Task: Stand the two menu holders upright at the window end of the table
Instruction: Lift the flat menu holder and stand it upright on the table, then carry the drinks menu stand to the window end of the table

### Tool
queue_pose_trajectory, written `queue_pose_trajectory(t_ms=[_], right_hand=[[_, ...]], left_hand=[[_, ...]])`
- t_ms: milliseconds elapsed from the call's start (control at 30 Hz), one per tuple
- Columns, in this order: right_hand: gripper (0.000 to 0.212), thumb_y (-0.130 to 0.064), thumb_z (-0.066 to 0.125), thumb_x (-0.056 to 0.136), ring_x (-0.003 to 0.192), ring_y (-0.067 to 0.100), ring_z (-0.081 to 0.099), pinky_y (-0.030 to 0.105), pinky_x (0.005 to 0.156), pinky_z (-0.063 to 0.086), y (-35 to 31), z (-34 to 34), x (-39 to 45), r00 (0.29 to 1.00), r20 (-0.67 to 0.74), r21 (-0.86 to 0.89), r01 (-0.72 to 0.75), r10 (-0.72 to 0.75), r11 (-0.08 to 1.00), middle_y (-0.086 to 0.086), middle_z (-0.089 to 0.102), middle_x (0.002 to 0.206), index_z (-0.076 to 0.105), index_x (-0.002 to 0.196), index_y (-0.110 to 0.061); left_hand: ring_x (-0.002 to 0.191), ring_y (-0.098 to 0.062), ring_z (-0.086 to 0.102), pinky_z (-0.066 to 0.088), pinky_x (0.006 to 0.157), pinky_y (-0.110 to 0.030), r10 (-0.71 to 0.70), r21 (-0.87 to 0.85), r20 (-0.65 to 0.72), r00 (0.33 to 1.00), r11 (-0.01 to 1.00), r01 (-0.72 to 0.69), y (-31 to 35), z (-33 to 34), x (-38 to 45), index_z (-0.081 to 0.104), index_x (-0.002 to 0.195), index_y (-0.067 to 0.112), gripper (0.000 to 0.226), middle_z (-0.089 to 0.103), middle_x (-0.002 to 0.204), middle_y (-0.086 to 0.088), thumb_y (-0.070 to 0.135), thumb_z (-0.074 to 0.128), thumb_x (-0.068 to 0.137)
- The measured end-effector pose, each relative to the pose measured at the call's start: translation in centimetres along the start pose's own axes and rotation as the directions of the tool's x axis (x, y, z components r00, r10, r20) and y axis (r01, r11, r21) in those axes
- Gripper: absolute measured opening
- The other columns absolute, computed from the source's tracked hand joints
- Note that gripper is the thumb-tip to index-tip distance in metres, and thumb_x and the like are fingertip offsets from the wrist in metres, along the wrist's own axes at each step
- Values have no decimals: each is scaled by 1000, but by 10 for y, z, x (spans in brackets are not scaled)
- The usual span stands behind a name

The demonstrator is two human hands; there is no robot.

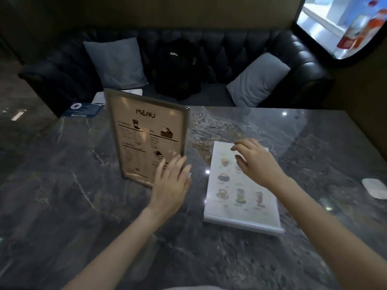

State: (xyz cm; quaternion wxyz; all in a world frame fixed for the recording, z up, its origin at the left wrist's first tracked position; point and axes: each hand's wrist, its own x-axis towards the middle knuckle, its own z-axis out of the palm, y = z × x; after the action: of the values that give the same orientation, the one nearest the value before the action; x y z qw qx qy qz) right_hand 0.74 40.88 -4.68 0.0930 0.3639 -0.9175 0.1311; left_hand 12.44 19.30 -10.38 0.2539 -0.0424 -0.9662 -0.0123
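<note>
Two menu holders on the worktop [62, 185]: the framed menu holder [146, 135] upright at eleven o'clock, the white menu holder [240, 197] flat at one. My left hand [170, 185] covers its lower corner; my right hand [257, 162] hovers, both spread, holding nothing.

bare forearms, no sleeves, no rings

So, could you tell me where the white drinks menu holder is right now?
The white drinks menu holder lies flat on the table, right of the upright menu holder, under the right hand.
</note>
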Motion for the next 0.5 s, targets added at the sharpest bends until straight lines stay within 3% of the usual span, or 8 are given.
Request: queue_pose_trajectory(t_ms=[100, 200, 267, 333, 400, 500], right_hand=[[22, -6, 63, 79, 101, 37, 59, 40, 85, 51, 35, 9, -37, 989, 77, -49, -123, 127, 991, 16, 67, 104, 64, 100, -1], [27, -13, 60, 82, 108, 35, 54, 41, 89, 48, 60, 22, -74, 946, 186, -115, -248, 266, 962, 15, 65, 111, 61, 108, -4], [34, -22, 54, 87, 114, 30, 49, 39, 93, 45, 69, 32, -93, 881, 295, -154, -340, 371, 928, 12, 60, 120, 54, 117, -6], [41, -30, 52, 88, 117, 28, 46, 38, 93, 45, 74, 43, -106, 788, 401, -175, -436, 468, 883, 11, 55, 124, 48, 122, -8], [49, -36, 57, 85, 117, 28, 47, 39, 92, 46, 76, 51, -112, 687, 478, -130, -561, 548, 817, 11, 54, 127, 46, 124, -8], [58, -37, 66, 78, 103, 26, 56, 33, 75, 47, 77, 60, -116, 557, 579, 2, -731, 596, 682, 12, 57, 124, 45, 124, -8]], left_hand=[[117, -26, 60, 39, 101, -47, 139, 2, 144, 980, 990, -140, 25, 15, 1, 69, 101, 11, 28, 67, 119, -12, 24, 47, 89], [115, -26, 62, 49, 95, -41, 155, -3, 392, 907, 986, -167, 42, 31, 6, 70, 103, 11, 32, 68, 120, -10, 29, 53, 83], [128, -26, 51, 44, 101, -38, 95, 11, 549, 830, 993, -121, 52, 41, 8, 62, 117, 10, 38, 57, 135, -12, 31, 57, 85], [137, -26, 35, 32, 109, -38, 29, 5, 654, 756, 999, -43, 58, 54, 8, 45, 133, 8, 48, 38, 148, -12, 34, 44, 93], [131, -25, 35, 33, 105, -36, -46, 20, 702, 710, 999, 45, 64, 62, 9, 41, 131, 9, 48, 40, 141, -10, 38, 38, 94], [123, -28, 40, 35, 100, -38, -133, 5, 761, 635, 980, 200, 66, 68, 10, 44, 125, 8, 47, 46, 130, -11, 41, 41, 92]])
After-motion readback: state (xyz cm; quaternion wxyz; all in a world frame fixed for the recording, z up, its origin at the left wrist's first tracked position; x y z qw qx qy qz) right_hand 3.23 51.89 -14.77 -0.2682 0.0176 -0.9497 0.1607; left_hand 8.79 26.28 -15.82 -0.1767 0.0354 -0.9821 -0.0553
